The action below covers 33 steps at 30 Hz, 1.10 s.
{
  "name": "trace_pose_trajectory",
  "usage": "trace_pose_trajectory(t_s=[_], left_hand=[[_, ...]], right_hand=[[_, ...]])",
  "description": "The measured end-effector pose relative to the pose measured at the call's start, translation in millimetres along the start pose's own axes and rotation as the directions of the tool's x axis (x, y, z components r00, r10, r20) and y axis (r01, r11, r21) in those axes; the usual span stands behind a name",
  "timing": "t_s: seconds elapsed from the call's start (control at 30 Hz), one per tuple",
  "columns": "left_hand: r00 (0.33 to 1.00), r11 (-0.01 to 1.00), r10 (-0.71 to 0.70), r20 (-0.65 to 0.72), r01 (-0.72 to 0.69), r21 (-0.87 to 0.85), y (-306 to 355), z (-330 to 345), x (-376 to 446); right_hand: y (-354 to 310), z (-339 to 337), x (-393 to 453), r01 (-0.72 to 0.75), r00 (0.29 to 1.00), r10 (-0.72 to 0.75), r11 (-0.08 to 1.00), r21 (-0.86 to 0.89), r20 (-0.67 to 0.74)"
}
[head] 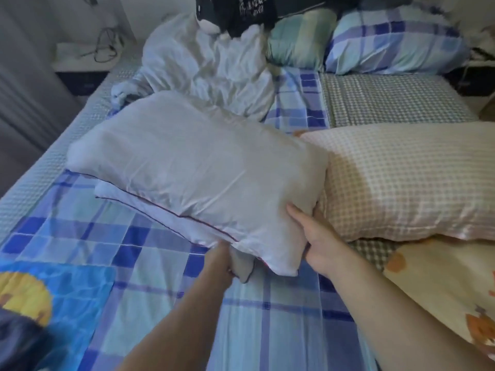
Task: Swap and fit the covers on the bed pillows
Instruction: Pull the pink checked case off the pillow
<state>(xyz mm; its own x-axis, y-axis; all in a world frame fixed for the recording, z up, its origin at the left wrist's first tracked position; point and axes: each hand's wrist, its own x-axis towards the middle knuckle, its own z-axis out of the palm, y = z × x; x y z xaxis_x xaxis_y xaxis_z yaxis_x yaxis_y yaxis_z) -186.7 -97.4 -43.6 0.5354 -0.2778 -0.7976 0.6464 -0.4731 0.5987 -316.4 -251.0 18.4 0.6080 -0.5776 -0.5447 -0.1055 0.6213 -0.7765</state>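
A white pillow is held at its near end on the blue plaid bed.

The bed [150, 253] is spread with a blue plaid sheet, and the white pillow [187, 167] lies across its middle, just beside a beige checked pillow [401, 183] on the right. The pillow's near right corner is clasped in the grip of the right hand [316, 245], and a fold of cover [245, 266] at the near edge is pinched by the left hand [222, 261].

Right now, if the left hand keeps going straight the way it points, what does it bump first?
Probably the white pillow: the left hand already grips its near edge and points into it. Depth is hard to judge.
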Motion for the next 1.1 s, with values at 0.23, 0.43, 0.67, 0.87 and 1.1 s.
trace_pose_trajectory(t_s=[0.23,0.43,0.67,0.87,1.1], left_hand=[[0.936,0.955,0.254,0.243,-0.203,-0.214,12,73,40],[0.588,0.197,0.757,0.286,-0.623,0.757,17,-27,-9],[0.293,-0.534,0.734,0.612,-0.308,0.788,122,-8,-5],[0.338,-0.526,0.721,0.605,-0.301,0.795,119,9,-25],[0.554,-0.445,0.656,0.513,-0.266,0.856,129,20,-70]], right_hand=[[-44,48,114,0.330,0.882,-0.456,0.779,-0.532,-0.120],[-18,17,135,0.109,0.898,-0.336,0.797,-0.594,-0.285],[7,-40,43,0.143,0.847,-0.340,0.886,-0.441,-0.408],[29,-123,45,-0.065,0.708,-0.035,0.991,-0.115,-0.705],[-5,-165,71,-0.027,0.802,0.016,1.000,-0.009,-0.597]])
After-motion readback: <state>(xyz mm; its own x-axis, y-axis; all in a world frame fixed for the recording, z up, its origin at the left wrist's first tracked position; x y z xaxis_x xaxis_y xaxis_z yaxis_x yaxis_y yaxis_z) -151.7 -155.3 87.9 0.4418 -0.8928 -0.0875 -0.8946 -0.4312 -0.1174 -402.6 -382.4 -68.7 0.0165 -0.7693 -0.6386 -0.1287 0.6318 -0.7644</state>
